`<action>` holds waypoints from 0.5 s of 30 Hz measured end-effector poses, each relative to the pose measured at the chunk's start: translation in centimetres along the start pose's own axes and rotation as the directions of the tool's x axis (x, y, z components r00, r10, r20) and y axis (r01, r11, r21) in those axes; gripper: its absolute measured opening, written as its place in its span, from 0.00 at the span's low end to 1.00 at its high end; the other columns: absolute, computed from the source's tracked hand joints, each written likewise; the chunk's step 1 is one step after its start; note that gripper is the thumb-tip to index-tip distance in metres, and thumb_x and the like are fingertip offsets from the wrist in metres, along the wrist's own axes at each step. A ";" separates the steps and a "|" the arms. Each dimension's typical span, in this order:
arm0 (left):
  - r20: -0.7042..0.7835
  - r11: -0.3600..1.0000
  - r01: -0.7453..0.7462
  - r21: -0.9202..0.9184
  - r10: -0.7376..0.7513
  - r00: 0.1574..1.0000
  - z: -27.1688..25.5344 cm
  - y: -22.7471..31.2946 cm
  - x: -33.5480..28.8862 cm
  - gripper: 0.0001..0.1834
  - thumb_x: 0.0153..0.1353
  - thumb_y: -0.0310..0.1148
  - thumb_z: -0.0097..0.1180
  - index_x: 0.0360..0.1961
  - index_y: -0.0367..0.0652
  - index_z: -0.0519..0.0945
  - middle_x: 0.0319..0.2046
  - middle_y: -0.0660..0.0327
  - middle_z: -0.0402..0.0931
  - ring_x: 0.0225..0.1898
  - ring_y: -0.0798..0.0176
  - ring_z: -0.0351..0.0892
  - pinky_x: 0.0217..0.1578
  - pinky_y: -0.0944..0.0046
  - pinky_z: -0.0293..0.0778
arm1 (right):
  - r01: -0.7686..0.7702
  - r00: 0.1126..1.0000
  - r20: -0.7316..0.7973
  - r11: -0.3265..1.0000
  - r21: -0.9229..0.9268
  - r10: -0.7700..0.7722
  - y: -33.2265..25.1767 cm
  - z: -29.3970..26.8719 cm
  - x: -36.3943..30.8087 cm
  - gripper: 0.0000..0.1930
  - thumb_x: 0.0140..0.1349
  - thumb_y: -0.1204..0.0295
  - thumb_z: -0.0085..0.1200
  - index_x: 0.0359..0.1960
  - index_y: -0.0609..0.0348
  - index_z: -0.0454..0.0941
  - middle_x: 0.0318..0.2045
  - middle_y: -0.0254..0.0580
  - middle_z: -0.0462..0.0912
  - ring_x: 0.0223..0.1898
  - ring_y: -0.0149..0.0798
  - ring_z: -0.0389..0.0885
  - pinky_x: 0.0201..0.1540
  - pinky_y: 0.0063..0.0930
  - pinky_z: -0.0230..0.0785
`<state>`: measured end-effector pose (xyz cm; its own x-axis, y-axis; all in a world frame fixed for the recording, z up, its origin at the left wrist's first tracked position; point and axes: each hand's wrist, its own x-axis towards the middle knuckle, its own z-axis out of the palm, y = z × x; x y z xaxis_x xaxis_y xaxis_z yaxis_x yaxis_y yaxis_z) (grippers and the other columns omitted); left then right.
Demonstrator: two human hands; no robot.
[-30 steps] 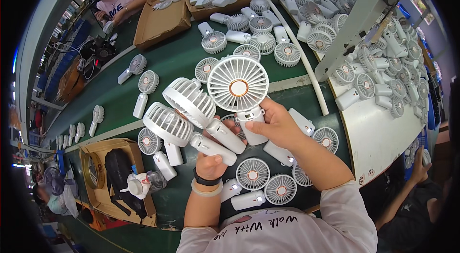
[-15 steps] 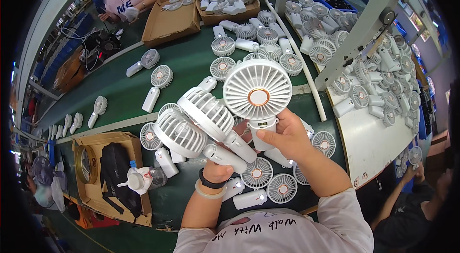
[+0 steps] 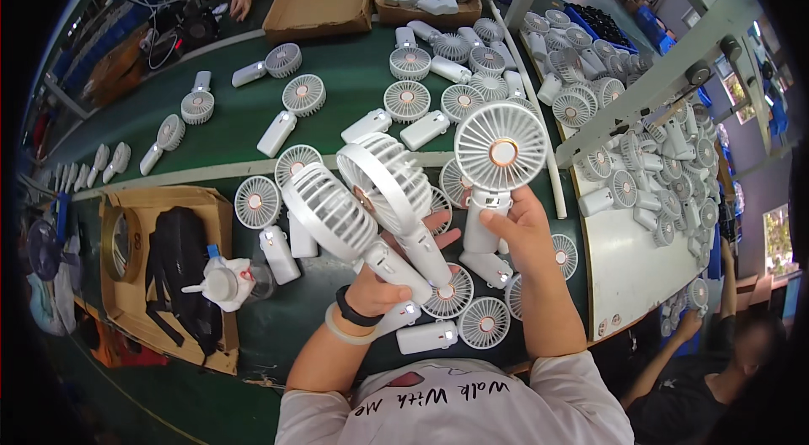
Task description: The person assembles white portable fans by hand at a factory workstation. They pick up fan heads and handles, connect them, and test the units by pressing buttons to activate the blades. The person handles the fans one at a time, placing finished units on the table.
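My right hand (image 3: 516, 230) grips a white handheld fan (image 3: 503, 152) by its handle, thumb on the front, its round grille with a copper-coloured ring facing up. In my left hand (image 3: 381, 292) are two more white handheld fans, one with a slatted grille (image 3: 327, 213) and another (image 3: 389, 184) beside it, handles pressed side by side in the palm. Some left fingers stretch out behind the handles. Beneath my hands several similar fans lie on the green table, among them a fan (image 3: 486, 324) close to my body.
A cardboard box (image 3: 215, 217) with a black bag and a tape roll sits left, beside a white bottle (image 3: 226, 286). Fans lie along the green belt (image 3: 227, 142). At right, a white board (image 3: 619, 276) bears piled fans behind a metal post. Co-workers are at far left and lower right.
The fan in my right hand has moved right, away from the two in my left. Another fan now lies on the belt at the left. The whole view has shifted slightly.
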<state>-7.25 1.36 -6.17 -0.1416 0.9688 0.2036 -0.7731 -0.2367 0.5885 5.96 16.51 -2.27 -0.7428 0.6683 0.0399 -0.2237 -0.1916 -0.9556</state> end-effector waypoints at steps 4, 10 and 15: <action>0.015 0.981 0.004 0.196 -0.007 1.000 0.8 0.6 -0.7 0.57 0.37 0.30 0.68 0.66 0.47 0.43 0.65 0.51 0.45 0.65 0.42 0.45 0.53 0.39 0.65 | -0.074 0.995 -0.071 0.997 -0.004 0.073 -0.1 -0.3 0.0 0.24 0.51 0.82 0.52 0.52 0.66 0.64 0.46 0.45 0.76 0.46 0.35 0.76 0.51 0.27 0.66; -0.005 0.978 0.039 0.206 -0.039 0.999 0.7 0.0 -0.7 0.57 0.38 0.32 0.69 0.66 0.49 0.43 0.65 0.53 0.45 0.66 0.44 0.44 0.53 0.40 0.66 | 0.023 0.999 -0.046 0.998 -0.054 -0.025 0.2 0.4 -0.3 0.25 0.51 0.85 0.52 0.53 0.66 0.64 0.47 0.47 0.75 0.49 0.35 0.74 0.53 0.29 0.65; -0.007 0.972 -0.014 0.236 0.016 1.000 0.6 -0.4 -0.3 0.56 0.39 0.32 0.68 0.66 0.49 0.44 0.65 0.53 0.45 0.66 0.46 0.45 0.55 0.41 0.65 | 0.033 0.999 -0.026 0.999 -0.042 -0.034 0.4 0.3 -0.5 0.26 0.51 0.84 0.53 0.54 0.66 0.63 0.49 0.47 0.74 0.50 0.37 0.74 0.54 0.30 0.65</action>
<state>-6.47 1.10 -5.98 -0.1581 0.9653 0.2079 -0.6033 -0.2611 0.7535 6.06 15.92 -2.64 -0.7181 0.6929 0.0651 -0.2213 -0.1386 -0.9653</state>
